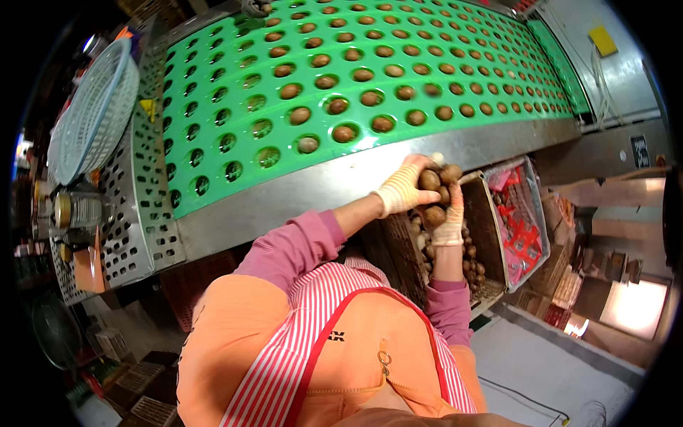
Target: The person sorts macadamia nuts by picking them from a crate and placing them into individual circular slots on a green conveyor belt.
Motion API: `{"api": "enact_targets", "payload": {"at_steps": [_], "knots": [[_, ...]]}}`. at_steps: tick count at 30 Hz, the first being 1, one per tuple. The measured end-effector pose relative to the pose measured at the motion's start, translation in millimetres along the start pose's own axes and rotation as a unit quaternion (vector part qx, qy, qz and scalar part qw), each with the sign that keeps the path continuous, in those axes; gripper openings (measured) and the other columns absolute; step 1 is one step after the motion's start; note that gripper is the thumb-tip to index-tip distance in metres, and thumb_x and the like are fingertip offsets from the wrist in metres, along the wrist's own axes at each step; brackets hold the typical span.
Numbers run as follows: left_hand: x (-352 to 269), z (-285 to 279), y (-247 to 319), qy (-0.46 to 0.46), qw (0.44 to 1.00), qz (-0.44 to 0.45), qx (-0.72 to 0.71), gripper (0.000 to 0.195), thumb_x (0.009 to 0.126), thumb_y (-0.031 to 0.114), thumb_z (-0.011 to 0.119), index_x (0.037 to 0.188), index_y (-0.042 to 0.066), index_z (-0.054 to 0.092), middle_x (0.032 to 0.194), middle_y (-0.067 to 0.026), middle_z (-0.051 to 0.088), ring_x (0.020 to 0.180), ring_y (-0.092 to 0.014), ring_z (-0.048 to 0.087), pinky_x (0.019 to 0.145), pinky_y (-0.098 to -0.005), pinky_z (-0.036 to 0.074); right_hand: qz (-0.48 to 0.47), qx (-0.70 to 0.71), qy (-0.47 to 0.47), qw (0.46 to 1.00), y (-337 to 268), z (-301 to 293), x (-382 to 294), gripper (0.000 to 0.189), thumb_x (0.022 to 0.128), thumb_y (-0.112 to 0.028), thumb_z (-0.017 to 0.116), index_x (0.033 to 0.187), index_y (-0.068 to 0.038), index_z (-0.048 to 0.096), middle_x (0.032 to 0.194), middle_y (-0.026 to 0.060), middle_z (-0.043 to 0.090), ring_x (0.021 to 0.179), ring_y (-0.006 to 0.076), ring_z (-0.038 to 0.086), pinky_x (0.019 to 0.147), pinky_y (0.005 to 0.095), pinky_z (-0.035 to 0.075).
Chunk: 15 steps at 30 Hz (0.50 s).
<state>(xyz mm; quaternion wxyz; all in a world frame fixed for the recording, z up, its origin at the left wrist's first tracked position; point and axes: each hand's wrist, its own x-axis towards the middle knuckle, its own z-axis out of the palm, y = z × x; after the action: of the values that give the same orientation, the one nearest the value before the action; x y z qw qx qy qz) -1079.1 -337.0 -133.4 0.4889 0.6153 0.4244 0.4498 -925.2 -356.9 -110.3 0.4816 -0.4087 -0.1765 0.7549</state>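
Observation:
My left hand (404, 186) and my right hand (450, 216), both in striped knit gloves, hold several brown eggs (430, 180) together. The cluster is above a brown plastic crate (488, 221), beside the steel front rim (352, 173) of a sorting machine. More brown eggs (473, 267) lie in the crate, partly hidden by my right hand and forearm. Beyond the rim, a green perforated bed (240, 184) has rows of round hollows. Brown eggs (344, 133) sit singly in most of these, while the leftmost rows show bare hollows.
A perforated steel side plate (141, 213) borders the bed at left, with a pale blue plastic basket (98, 115) and a glass jar (80, 210) by it. To the right of the crate stands a lined container (515, 224) with red plastic pieces. At the bed's far edge is another person's gloved hand (257, 7).

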Motion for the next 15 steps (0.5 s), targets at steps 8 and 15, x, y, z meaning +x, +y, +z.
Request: {"api": "enact_targets", "payload": {"at_steps": [8,15], "knots": [[-114,-206,-31,0.279,0.957,-0.049,0.062,0.07,0.067,0.029,0.085,0.125,0.007,0.053,0.125,-0.0176,0.049,0.117,-0.033,0.05,0.101,-0.0403,0.044,0.215,-0.06,-0.219,0.95,145,159,99,0.047,0.088,-0.049,0.066,0.125,-0.022,0.056,0.116,0.0015,0.061,0.091,0.0195,0.06,0.068,0.0354,0.05],[-224,-342,-53,0.488,0.846,-0.151,-0.154,0.062,0.077,0.016,0.079,0.13,0.017,0.047,0.105,-0.0027,0.055,0.082,-0.015,0.056,0.053,-0.0278,0.051,0.304,-0.13,-0.261,0.907,222,262,138,0.036,0.084,-0.042,0.074,0.107,-0.022,0.055,0.078,-0.0038,0.05,0.069,0.0166,0.054,0.055,0.0319,0.044]]}}
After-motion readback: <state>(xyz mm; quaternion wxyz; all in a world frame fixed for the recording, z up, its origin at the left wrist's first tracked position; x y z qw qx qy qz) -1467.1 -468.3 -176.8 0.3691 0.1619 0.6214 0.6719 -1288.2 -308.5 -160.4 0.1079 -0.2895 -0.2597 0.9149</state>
